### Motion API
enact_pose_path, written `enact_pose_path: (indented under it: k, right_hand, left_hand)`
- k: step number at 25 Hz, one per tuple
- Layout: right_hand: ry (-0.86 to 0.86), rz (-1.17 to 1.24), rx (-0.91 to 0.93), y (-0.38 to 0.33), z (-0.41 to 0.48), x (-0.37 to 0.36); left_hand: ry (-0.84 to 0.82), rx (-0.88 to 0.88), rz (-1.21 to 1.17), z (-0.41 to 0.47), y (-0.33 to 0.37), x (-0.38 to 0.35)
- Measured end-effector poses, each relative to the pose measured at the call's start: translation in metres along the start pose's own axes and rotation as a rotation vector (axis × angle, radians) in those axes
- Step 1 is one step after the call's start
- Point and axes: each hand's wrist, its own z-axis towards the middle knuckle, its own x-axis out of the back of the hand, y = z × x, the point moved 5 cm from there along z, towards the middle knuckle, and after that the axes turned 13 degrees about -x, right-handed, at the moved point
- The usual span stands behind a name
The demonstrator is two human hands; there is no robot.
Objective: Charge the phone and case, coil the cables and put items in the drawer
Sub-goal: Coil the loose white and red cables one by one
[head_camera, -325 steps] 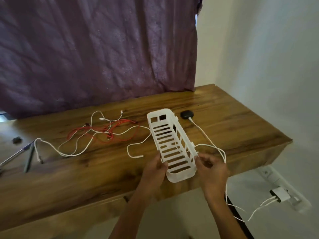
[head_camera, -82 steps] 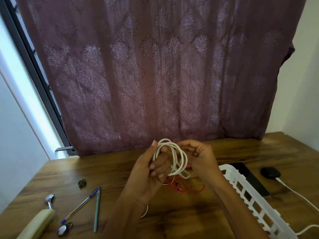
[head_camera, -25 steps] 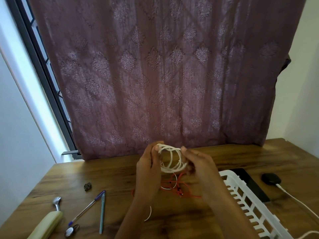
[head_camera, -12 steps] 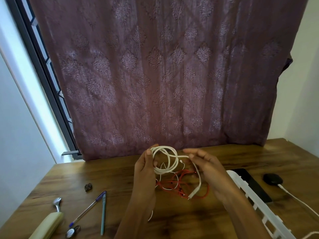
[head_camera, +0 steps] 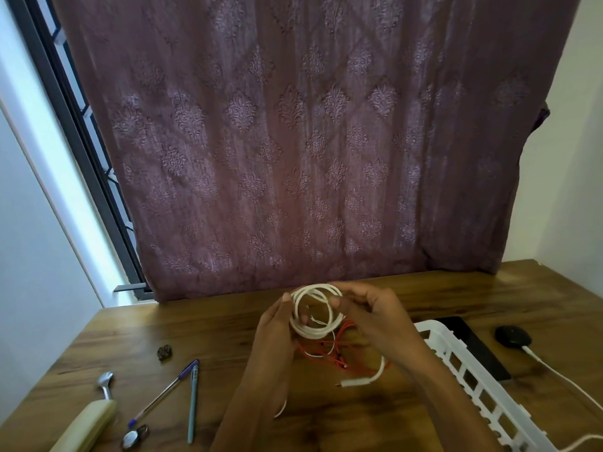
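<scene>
Above the wooden desk (head_camera: 326, 419) I hold a white cable (head_camera: 313, 329) wound into a few loops. My left hand (head_camera: 277, 324) grips the coil's left side; my right hand (head_camera: 368, 311) pinches its upper right. The cable's free end with its plug (head_camera: 355, 382) hangs down to the desk. A tangled red cable (head_camera: 329, 353) lies on the desk under my hands. The dark phone (head_camera: 473, 347) lies flat at the right, partly behind the white slotted basket (head_camera: 473, 380). A black case (head_camera: 512, 336) sits beyond it with a white charging cable (head_camera: 561, 380) plugged in.
At the left of the desk lie two pens (head_camera: 182, 393), a cream-handled tool (head_camera: 88, 422), a small metal piece (head_camera: 133, 438) and a small dark lump (head_camera: 164, 352). A purple curtain (head_camera: 293, 141) hangs behind the desk; walls close both sides.
The coil first loosened and its end dropped; since then my right hand has come back to the coil's top right, and the free end hangs shorter by the desk.
</scene>
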Motion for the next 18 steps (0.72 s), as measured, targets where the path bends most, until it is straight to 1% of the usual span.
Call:
enact_pose_path:
  k: [2,4,8,10,11,13,15,18]
  right_hand:
    - [0.017,-0.080,0.006,-0.002,0.001,0.005]
    - [0.029,-0.189,0.029,-0.005,0.000,0.006]
    - [0.009,-0.406,0.097,-0.013,0.000,0.002]
    - [-0.029,-0.450,0.131,-0.018,-0.001,0.000]
    - [-0.040,-0.435,0.132,-0.020,-0.001,0.000]
    - [-0.012,-0.376,0.138,-0.024,-0.002,0.004]
    - [0.074,-0.344,0.189,-0.027,-0.004,0.013]
    - [0.184,-0.331,0.280,-0.029,-0.005,0.022]
  left_hand:
    - [-0.069,0.095,0.053,0.003,-0.006,0.002]
    - [-0.176,0.117,0.160,0.005,-0.002,0.001]
    - [-0.479,-0.081,0.482,0.004,0.023,-0.016]
    - [-0.552,-0.163,0.568,0.001,0.027,-0.023]
    - [-0.557,-0.183,0.567,0.000,0.027,-0.025]
    - [-0.492,-0.185,0.507,-0.001,0.025,-0.024]
    - [-0.392,-0.199,0.431,-0.003,0.026,-0.022]
    - [-0.346,-0.243,0.304,-0.007,0.026,-0.022]
